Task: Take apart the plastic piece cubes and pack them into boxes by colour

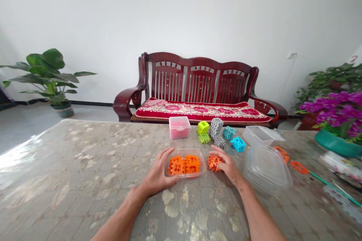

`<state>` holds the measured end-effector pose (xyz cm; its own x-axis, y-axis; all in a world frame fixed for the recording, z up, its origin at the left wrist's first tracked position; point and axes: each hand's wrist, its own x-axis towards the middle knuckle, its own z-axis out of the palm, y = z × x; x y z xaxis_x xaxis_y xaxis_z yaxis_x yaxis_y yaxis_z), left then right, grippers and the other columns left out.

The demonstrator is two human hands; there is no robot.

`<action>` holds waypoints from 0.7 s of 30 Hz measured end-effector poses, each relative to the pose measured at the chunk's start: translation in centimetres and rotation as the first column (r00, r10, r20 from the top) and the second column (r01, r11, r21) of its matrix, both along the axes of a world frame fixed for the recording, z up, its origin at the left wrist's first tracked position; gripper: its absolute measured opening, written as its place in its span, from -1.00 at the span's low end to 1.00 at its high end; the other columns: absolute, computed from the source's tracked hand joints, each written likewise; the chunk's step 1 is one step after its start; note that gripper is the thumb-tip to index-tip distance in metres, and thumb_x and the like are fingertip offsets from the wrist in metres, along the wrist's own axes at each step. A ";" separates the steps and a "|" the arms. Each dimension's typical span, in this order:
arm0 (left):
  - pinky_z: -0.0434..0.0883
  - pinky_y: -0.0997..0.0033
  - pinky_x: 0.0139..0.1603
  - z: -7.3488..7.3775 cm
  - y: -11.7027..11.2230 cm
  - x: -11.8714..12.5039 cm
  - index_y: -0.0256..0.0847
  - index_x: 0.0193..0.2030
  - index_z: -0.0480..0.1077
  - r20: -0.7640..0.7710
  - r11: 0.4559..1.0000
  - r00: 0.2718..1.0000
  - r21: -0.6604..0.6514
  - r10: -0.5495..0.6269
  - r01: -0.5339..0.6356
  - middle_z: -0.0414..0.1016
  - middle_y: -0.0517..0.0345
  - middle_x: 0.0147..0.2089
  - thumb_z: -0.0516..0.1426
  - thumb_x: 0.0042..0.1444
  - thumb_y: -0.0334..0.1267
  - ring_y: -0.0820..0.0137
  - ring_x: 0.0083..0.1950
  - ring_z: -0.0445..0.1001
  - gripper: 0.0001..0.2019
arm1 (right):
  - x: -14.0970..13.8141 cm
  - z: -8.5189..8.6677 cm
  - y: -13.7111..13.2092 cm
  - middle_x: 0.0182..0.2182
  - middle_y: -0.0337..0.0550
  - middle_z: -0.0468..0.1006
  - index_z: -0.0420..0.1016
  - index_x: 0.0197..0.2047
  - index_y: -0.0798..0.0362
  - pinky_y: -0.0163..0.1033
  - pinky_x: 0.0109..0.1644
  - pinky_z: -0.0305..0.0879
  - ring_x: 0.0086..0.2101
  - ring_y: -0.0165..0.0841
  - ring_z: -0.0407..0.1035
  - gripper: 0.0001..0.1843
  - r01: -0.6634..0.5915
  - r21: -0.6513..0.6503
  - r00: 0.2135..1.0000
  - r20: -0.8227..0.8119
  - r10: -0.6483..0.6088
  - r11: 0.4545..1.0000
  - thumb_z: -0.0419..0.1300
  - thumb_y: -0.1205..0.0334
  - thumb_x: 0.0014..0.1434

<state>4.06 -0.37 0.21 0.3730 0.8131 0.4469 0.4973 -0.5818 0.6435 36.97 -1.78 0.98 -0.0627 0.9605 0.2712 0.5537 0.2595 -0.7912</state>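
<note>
Head view: two bare forearms rise from the bottom edge toward the middle of the frame, over a glossy marbled tabletop (85, 165).
Left hand (158, 175): it sits just below frame centre, cupped against the left wall of the clear tub (186, 150); its fingers (166, 154) are closed lightly on the rim and hold the tub in place.
Right hand (227, 165): it sits right of centre, with fingers (219, 151) curled down over the loose orange piece (213, 162), grasping it against the tabletop.
Piece and fingers: the loose orange piece lies under the right fingertips, just beside the tub's right wall and outside it. Whether it touches the wall cannot be told.
Tub contents: orange pieces (184, 164) already pack most of the floor.
Doing it well: the tub looks light on a slick surface, so the left hand likely needs a firm hold. The toothed piece probably handles best pinched by its edges and kept level.
Right of the hands: stacked clear containers (266, 169) stand near.
Farther back: a pink box (179, 127), green pieces (203, 131), grey pieces (216, 131) and blue pieces (236, 141) sit above the tub in the frame.
Background: a dark wooden bench (198, 86) stands against the wall.
</note>
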 end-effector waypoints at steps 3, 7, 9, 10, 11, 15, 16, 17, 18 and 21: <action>0.24 -0.13 0.36 0.0 0.0 0.0 -0.17 0.35 0.12 0.011 1.000 1.000 -0.013 -0.007 0.008 0.21 -0.13 0.33 0.32 -0.11 -0.21 0.00 0.35 0.22 -0.15 | -0.3 0.1 0.0 0.14 -0.04 0.44 0.57 -0.03 -0.03 0.01 0.28 0.17 0.15 -0.16 0.31 -0.58 0.126 0.115 0.985 0.107 -0.138 0.985 0.10 0.18 0.05; 0.22 -0.13 0.37 0.1 -0.1 0.1 -0.17 0.35 0.12 0.015 0.999 1.000 -0.031 -0.014 0.014 0.22 -0.14 0.33 0.32 -0.10 -0.24 0.00 0.35 0.22 -0.16 | -1.3 1.1 -0.6 -0.10 -0.03 0.49 0.56 -0.02 -0.01 0.00 0.13 0.27 -0.05 -0.13 0.38 -0.58 0.288 0.211 0.844 0.405 -0.351 0.934 0.18 -0.04 0.14; 0.23 -0.12 0.37 0.3 -0.1 0.2 -0.16 0.34 0.13 0.023 0.999 1.000 -0.027 -0.017 0.018 0.23 -0.13 0.32 0.33 -0.11 -0.24 0.01 0.35 0.24 -0.16 | -1.8 1.7 -0.9 -0.16 -0.03 0.49 0.57 -0.02 -0.02 -0.02 0.05 0.29 -0.11 -0.12 0.38 -0.57 0.327 0.222 0.750 0.530 -0.395 0.919 0.22 -0.05 0.12; 0.24 -0.12 0.37 0.3 -0.1 0.2 -0.17 0.34 0.14 0.027 0.999 0.999 -0.026 -0.020 0.021 0.23 -0.13 0.32 0.33 -0.11 -0.24 0.01 0.35 0.24 -0.16 | -2.0 2.0 -1.0 -0.17 -0.03 0.50 0.57 -0.03 -0.03 -0.03 0.02 0.30 -0.13 -0.11 0.38 -0.59 0.339 0.223 0.713 0.573 -0.405 0.914 0.23 -0.03 0.11; 0.24 -0.11 0.37 0.4 -0.2 0.2 -0.18 0.34 0.13 0.030 0.999 0.999 -0.025 -0.024 0.025 0.22 -0.14 0.32 0.33 -0.11 -0.24 0.01 0.35 0.23 -0.16 | -2.0 2.1 -1.1 -0.18 -0.03 0.51 0.58 -0.03 -0.03 -0.04 0.00 0.30 -0.14 -0.11 0.38 -0.61 0.347 0.223 0.686 0.602 -0.409 0.911 0.23 0.01 0.11; 0.22 -0.11 0.38 0.4 -0.1 0.2 -0.20 0.34 0.13 0.033 0.999 0.999 -0.030 -0.033 0.034 0.20 -0.16 0.33 0.30 -0.10 -0.27 0.01 0.36 0.22 -0.18 | -1.6 2.0 -0.7 -0.13 -0.05 0.57 0.55 0.04 -0.03 -0.09 0.01 0.29 -0.11 -0.14 0.41 -0.59 0.339 0.192 0.700 0.602 -0.383 0.921 0.17 0.25 0.10; 0.22 -0.11 0.38 0.3 -0.1 0.2 -0.20 0.34 0.13 0.034 0.999 0.999 -0.030 -0.035 0.036 0.20 -0.17 0.33 0.30 -0.10 -0.27 0.00 0.36 0.21 -0.18 | -1.5 1.8 -0.6 -0.10 -0.06 0.57 0.53 0.06 -0.03 -0.11 0.03 0.30 -0.09 -0.16 0.42 -0.56 0.323 0.170 0.734 0.575 -0.360 0.931 0.14 0.29 0.09; 0.21 -0.12 0.38 0.3 -0.1 0.2 -0.20 0.34 0.13 0.036 0.999 0.999 -0.028 -0.037 0.038 0.19 -0.17 0.34 0.30 -0.09 -0.26 0.00 0.37 0.21 -0.18 | -1.3 1.8 -0.5 -0.06 -0.08 0.57 0.51 0.09 -0.02 -0.13 0.04 0.30 -0.07 -0.19 0.43 -0.53 0.309 0.145 0.770 0.542 -0.336 0.940 0.11 0.32 0.09; 0.21 -0.12 0.38 0.2 0.0 0.2 -0.20 0.34 0.12 0.038 0.999 0.999 -0.027 -0.039 0.040 0.19 -0.17 0.34 0.30 -0.09 -0.26 0.00 0.37 0.21 -0.18 | -1.1 1.7 -0.5 -0.03 -0.08 0.57 0.49 0.11 -0.02 -0.15 0.05 0.30 -0.06 -0.21 0.44 -0.50 0.297 0.121 0.801 0.509 -0.316 0.947 0.09 0.33 0.08; 0.21 -0.13 0.38 0.0 0.0 0.2 -0.20 0.34 0.12 0.045 0.999 0.998 -0.025 -0.040 0.042 0.18 -0.16 0.34 0.30 -0.11 -0.28 0.00 0.37 0.20 -0.17 | -0.8 2.1 -0.5 0.05 -0.04 0.54 0.48 0.13 0.04 -0.16 0.11 0.28 0.02 -0.21 0.42 -0.50 0.306 0.092 0.821 0.479 -0.311 0.948 0.10 0.28 0.10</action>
<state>4.24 -0.32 0.22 0.3865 0.8092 0.4424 0.4441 -0.5837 0.6797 36.13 -2.29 3.04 0.1113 0.9490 0.2950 0.9154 0.0176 -0.4022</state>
